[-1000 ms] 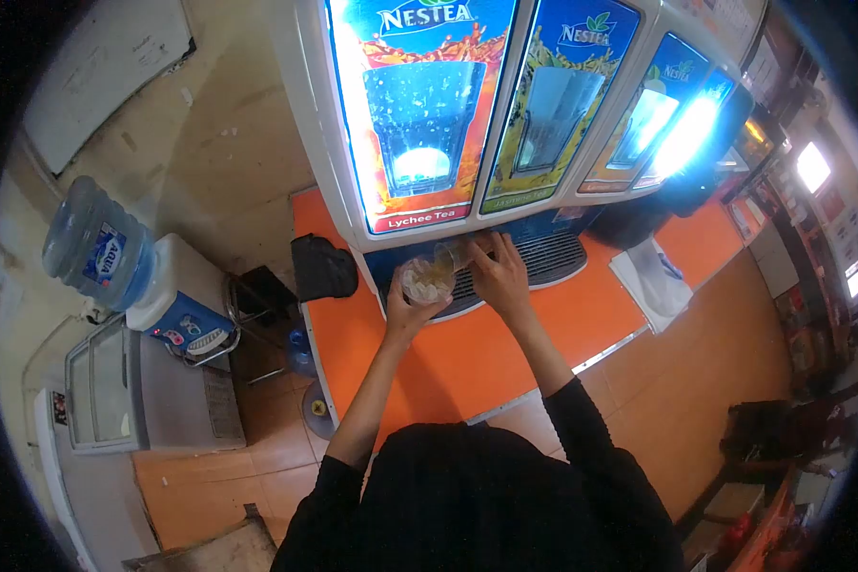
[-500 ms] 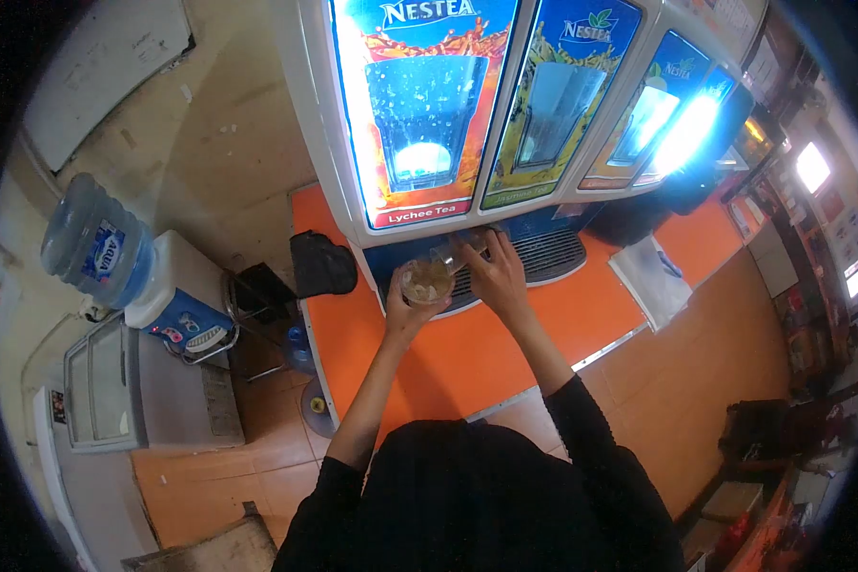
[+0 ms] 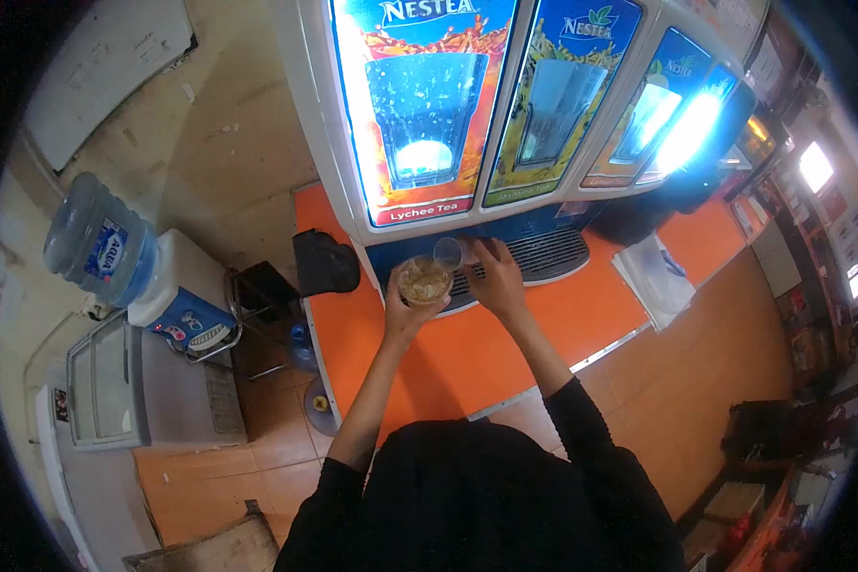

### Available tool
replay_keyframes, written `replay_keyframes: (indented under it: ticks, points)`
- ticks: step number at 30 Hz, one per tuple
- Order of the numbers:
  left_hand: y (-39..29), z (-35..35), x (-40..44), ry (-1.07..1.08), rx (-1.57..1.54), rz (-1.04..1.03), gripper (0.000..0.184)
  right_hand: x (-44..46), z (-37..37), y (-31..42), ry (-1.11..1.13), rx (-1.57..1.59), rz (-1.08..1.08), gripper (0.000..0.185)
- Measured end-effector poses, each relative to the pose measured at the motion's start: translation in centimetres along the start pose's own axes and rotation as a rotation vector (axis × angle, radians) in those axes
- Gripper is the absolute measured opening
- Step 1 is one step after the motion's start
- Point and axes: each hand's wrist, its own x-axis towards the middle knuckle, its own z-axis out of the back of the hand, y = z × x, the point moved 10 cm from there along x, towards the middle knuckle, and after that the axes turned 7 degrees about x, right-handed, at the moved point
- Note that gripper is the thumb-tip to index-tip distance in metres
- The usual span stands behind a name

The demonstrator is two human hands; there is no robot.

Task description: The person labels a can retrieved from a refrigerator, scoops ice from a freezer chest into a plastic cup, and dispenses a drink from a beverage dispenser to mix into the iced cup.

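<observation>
My left hand (image 3: 408,316) is wrapped round a clear cup (image 3: 425,281) that holds ice and a pale brown drink. Right beside its rim, a smaller clear cup (image 3: 449,253) is tipped on its side, its round opening visible. The fingers of my right hand (image 3: 498,279) are closed on this small cup; no liquid can be made out in it. Both cups are in front of the drink dispenser (image 3: 419,229), over the near left part of its black slotted drip tray (image 3: 553,255).
An orange counter (image 3: 572,319) with a metal edge runs under the dispenser. On it lie a black object (image 3: 326,262) at left and a clear plastic bag (image 3: 654,276) at right. A water dispenser (image 3: 176,300) with a large bottle (image 3: 100,238) stands at far left.
The small cup has turned so that its opening shows more, away from the large cup's middle. The drink among the ice looks browner and higher. My left hand has barely moved.
</observation>
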Motion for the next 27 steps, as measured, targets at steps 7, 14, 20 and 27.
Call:
replay_keyframes:
  ticks: [7,14,20,27]
  points:
    - [0.1,0.2,-0.7,0.019,-0.112,0.085,0.076,-1.5,-2.6,-5.0,0.084,0.214,-0.254,0.045]
    - [0.4,1.2,-1.7,-0.005,0.038,-0.024,0.071,-2.1,-3.6,-7.2,-0.001,0.296,-0.283,0.044]
    - [1.7,0.6,-4.0,0.020,0.027,0.027,0.074,-2.6,-5.1,-9.4,-0.054,0.349,-0.381,0.049]
    - [2.9,0.1,-6.1,0.032,0.056,0.009,0.079,-3.2,-7.4,-11.1,-0.014,0.289,-0.344,0.053]
